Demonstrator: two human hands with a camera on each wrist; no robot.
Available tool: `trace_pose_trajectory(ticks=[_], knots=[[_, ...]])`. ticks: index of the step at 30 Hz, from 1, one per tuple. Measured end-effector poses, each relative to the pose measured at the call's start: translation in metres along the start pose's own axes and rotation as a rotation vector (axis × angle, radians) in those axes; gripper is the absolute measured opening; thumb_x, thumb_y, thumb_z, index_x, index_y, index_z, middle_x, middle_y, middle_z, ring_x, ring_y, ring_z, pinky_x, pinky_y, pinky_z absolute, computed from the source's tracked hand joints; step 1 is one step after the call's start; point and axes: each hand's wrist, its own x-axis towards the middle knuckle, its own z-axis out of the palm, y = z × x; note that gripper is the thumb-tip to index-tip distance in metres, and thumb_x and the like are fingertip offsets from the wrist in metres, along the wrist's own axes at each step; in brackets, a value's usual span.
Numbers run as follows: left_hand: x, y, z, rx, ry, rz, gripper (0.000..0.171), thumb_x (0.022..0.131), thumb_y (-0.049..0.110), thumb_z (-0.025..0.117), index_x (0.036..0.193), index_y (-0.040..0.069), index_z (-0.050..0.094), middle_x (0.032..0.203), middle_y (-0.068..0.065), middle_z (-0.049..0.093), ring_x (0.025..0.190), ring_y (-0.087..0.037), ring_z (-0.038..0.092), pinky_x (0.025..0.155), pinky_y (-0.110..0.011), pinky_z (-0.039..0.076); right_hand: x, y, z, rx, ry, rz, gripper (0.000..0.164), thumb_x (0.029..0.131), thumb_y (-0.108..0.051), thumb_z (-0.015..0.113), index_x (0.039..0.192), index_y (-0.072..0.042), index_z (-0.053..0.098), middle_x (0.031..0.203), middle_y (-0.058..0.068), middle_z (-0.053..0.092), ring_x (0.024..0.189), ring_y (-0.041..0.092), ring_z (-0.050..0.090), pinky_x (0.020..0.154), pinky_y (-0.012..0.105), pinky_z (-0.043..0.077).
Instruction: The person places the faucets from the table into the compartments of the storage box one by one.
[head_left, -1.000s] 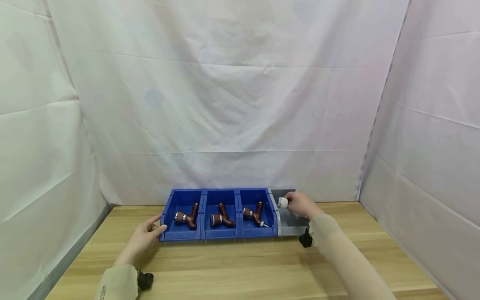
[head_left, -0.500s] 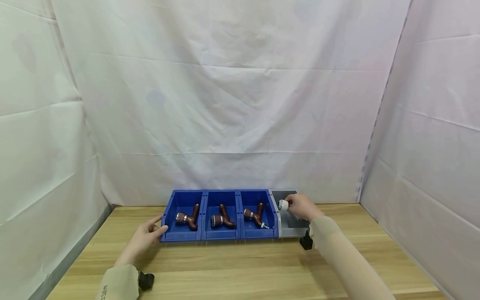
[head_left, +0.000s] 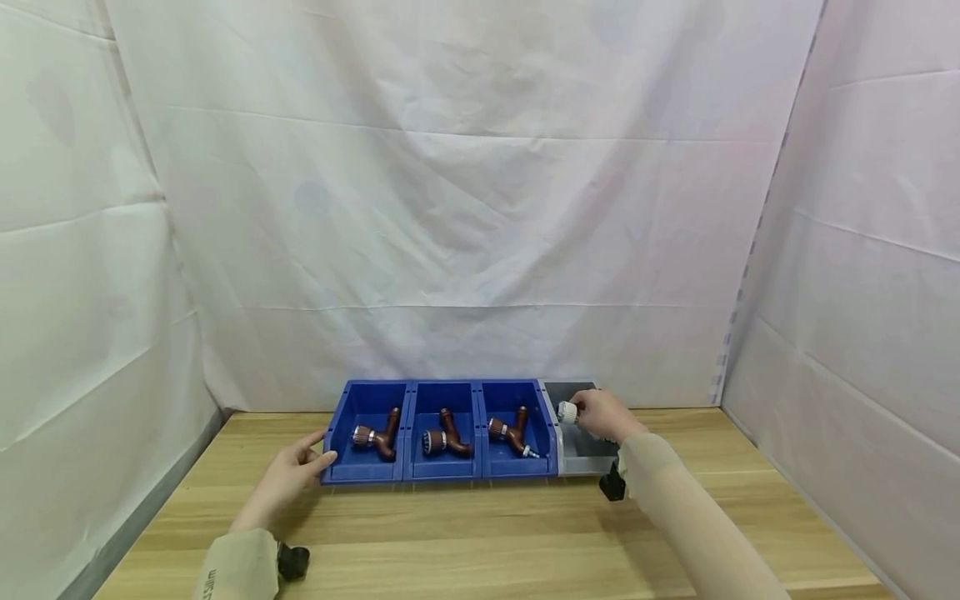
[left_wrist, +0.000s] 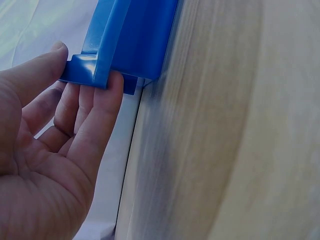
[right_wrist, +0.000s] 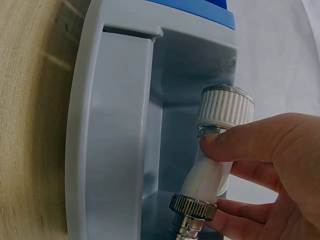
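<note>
My left hand (head_left: 291,468) grips the left front edge of the leftmost blue bin (head_left: 362,472). In the left wrist view the thumb presses the lip from above, with the fingers beneath. My right hand (head_left: 606,413) pinches a white pipe fitting (right_wrist: 202,177) over the grey bin (right_wrist: 115,130). Its ribbed white cap (right_wrist: 225,107) points up in the right wrist view, and a ribbed metal nut (right_wrist: 193,207) with a threaded end sits below. Fingers hide part of its body. Brown Y-shaped fittings lie one per blue bin: left (head_left: 384,437), middle (head_left: 450,435) and right (head_left: 516,432).
The bins stand side by side in a row on a wooden table (head_left: 465,533), with the grey one at the right end. A white curtain (head_left: 465,208) hangs close behind them, and further curtains flank both sides. A black wrist camera (head_left: 292,562) sits by the left sleeve.
The right hand and the white fitting have dipped very slightly over the grey bin. The left hand keeps its hold on the blue bin, and the bins stay in place.
</note>
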Motion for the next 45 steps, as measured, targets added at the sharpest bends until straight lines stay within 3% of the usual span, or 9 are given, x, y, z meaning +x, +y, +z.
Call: trace_pose_trajectory(ticks=[31,45], knots=[[0.0005,0.0005,-0.0009,-0.037,-0.003,0.002,0.062,0.095,0.022,0.064,0.144,-0.007,0.038,0.075,-0.006,0.05,0.058,-0.014,0.045,0.051,-0.025,0.039,0.0001,-0.003,0.004,-0.025,-0.024,-0.003,0.019,0.09,0.0,0.06,0.106,-0.003,0.069,0.083,0.003,0.062,0.063,0.018,0.05,0.061,0.035,0.041],[-0.0007,0.0022,0.0001,-0.012,-0.001,0.001,0.061,0.096,0.02,0.062,0.145,-0.008,0.037,0.075,-0.006,0.05,0.058,-0.014,0.045,0.052,-0.025,0.039,0.0032,-0.0011,0.0066,-0.037,-0.023,-0.025,0.015,0.09,-0.001,0.061,0.102,-0.003,0.07,0.081,0.002,0.061,0.063,0.017,0.05,0.061,0.034,0.042]])
